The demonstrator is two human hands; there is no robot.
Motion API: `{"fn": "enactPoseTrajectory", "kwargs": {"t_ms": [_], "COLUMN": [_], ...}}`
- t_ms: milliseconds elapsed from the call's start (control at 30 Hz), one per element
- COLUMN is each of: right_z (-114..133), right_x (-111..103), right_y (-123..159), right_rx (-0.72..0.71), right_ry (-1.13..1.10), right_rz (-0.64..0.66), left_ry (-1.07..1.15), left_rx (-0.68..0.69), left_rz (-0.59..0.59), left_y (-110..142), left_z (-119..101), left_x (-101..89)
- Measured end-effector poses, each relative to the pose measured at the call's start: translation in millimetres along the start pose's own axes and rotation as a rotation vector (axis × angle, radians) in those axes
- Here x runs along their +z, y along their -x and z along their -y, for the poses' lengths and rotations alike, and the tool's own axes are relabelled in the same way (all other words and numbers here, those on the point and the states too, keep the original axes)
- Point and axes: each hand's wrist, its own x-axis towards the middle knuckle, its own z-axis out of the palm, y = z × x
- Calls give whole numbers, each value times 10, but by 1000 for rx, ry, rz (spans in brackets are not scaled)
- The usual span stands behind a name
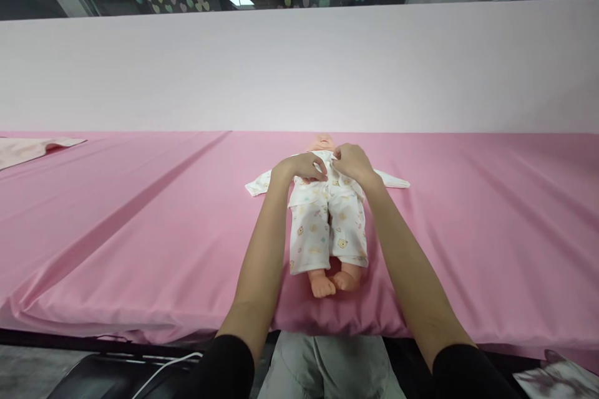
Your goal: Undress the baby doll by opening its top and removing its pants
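A baby doll [322,143] lies on its back on the pink sheet, feet toward me. It wears a white long-sleeved baby shirt [397,182] with small prints and matching trousers [309,234]; its bare feet [322,285] stick out below. Both shirt sleeves are spread out to the sides. Over the doll's chest, my left hand [304,167] has its fingers curled on the shirt front. My right hand [353,162] pinches the shirt a little higher, near the collar. The cloth between the fingertips is partly hidden.
The pink sheet [154,230] covers a wide table against a white panel [299,68]. A pale pink cloth [32,149] lies at the far left. Below the front edge are a black chair [112,377], a white cable [166,365] and a patterned item [556,377].
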Motion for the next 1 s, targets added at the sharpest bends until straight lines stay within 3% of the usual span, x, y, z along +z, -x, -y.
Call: {"fn": "enactPoseTrajectory", "kwargs": {"t_ms": [67, 167, 333, 600, 833, 1000], "right_z": [5, 1, -91, -225, -120, -16], "right_x": [-135, -242, -200, -87, -127, -49], "right_y": [56, 107, 80, -21, 53, 59], "right_rx": [-97, -117, -103, -68, 9, 74], "right_ry": [-21, -66, -247, -504, -723, -576], "right_rz": [51, 184, 370, 366, 520, 471], "left_ry": [14, 14, 95, 248, 276, 296], "left_rx": [30, 64, 158, 156, 118, 19], "left_rz": [-8, -20, -32, -20, -18, -21], "left_y": [10, -6, -57, -58, -76, -57], "left_z": [-12, -13, 57, 100, 124, 78], "left_x": [0, 15, 4, -28, -23, 9]}}
